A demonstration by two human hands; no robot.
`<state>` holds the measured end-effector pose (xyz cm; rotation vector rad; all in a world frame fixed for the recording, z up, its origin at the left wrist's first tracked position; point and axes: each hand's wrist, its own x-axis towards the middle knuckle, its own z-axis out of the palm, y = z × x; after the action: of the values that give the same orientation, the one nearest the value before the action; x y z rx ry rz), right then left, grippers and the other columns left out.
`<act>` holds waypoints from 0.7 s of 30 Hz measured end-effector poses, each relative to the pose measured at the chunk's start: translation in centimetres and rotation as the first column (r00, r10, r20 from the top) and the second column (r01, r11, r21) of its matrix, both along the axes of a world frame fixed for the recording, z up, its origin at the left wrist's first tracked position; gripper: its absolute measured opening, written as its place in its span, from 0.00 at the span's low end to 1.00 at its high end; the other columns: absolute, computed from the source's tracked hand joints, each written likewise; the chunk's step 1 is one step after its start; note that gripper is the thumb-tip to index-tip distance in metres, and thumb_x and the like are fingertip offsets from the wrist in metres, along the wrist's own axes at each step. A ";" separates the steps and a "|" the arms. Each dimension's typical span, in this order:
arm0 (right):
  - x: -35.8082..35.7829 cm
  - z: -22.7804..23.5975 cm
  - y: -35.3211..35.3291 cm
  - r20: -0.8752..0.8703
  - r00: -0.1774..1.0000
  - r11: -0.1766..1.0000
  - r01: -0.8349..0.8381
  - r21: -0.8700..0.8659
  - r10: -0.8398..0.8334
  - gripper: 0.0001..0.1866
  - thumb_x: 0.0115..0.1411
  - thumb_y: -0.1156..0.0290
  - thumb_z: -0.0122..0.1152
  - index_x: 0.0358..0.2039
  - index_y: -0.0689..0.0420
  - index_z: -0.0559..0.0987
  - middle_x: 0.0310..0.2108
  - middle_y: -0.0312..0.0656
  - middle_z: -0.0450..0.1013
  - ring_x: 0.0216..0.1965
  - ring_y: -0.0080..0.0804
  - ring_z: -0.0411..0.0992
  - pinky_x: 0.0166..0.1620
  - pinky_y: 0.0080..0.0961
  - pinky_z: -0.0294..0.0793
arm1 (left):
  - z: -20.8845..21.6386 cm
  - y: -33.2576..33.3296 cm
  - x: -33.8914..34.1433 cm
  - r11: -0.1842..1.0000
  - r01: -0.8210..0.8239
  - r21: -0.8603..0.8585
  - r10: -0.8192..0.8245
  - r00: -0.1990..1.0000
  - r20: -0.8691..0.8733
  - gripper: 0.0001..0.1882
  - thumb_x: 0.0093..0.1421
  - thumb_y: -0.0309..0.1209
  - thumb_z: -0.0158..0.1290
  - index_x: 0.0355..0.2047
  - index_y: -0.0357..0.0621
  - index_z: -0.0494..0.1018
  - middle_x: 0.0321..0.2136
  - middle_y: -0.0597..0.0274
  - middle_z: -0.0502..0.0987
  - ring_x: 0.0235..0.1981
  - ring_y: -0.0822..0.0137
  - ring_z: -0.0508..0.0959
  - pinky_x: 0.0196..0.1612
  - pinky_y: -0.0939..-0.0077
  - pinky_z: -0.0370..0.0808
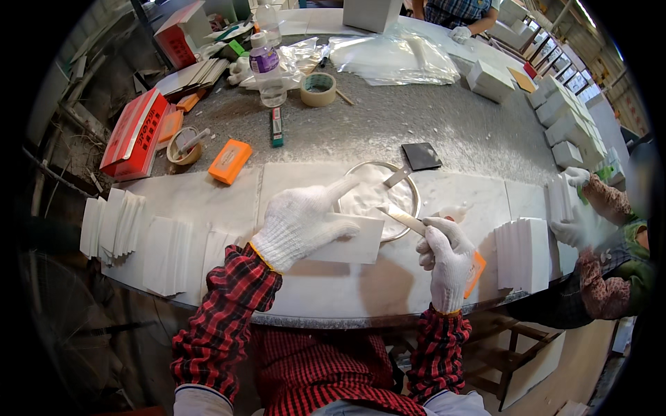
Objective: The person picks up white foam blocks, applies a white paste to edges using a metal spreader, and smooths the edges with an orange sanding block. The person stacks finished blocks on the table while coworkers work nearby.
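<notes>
My left hand (298, 225), in a white knit glove, grips a flat white tile (359, 244) at its left edge. The thumb lies across the tile's face and the index finger points over the bowl. In my gloved right hand (447, 260) is a narrow putty knife (404, 219), its blade tilted up to the left with whitish paste near the tip. The blade is just above the near side of a round metal bowl (417, 197) of white paste. A metal strip (397, 177) leans on the bowl's far rim. Part of an orange object (476, 274) shows behind my right wrist.
Stacks of white tiles stand left (166, 256) and right (524, 255). A black square pad (422, 156), orange box (230, 161), tape roll (318, 89) and bottle (267, 69) lie beyond. A co-worker's gloved hands (574, 177) are at the right; another person (460, 33) is across the table.
</notes>
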<state>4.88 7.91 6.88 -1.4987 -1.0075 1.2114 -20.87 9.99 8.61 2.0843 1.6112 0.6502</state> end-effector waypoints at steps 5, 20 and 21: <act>-0.9 2.1 -0.2 -0.002 0.998 0.998 -0.060 0.030 0.060 0.12 0.68 0.73 0.61 0.48 0.64 0.83 0.26 0.39 0.79 0.23 0.19 0.74 0.27 0.16 0.71 | -0.2 1.3 0.6 0.993 0.027 0.117 -0.019 0.997 -0.073 0.41 0.47 0.42 0.70 0.63 0.48 0.75 0.26 0.54 0.81 0.29 0.55 0.84 0.35 0.63 0.80; -1.2 2.9 0.0 0.066 0.998 0.976 -0.037 0.213 0.023 0.10 0.65 0.81 0.61 0.46 0.67 0.84 0.29 0.41 0.81 0.26 0.20 0.78 0.29 0.16 0.75 | 3.9 2.6 2.3 0.892 0.256 0.372 -0.102 0.917 -0.386 0.35 0.48 0.43 0.68 0.59 0.54 0.77 0.21 0.63 0.76 0.25 0.59 0.81 0.30 0.62 0.77; -1.1 2.8 0.0 0.089 0.996 0.968 -0.050 0.247 0.029 0.10 0.65 0.81 0.62 0.46 0.67 0.84 0.29 0.41 0.81 0.26 0.20 0.78 0.30 0.16 0.75 | 4.3 2.7 2.6 0.877 0.280 0.390 -0.107 0.906 -0.410 0.35 0.49 0.44 0.68 0.58 0.55 0.76 0.21 0.64 0.76 0.25 0.60 0.81 0.29 0.63 0.77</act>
<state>3.76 7.86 9.69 -1.3460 -1.2045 1.0136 -18.23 12.68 12.88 2.8167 1.5065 0.6117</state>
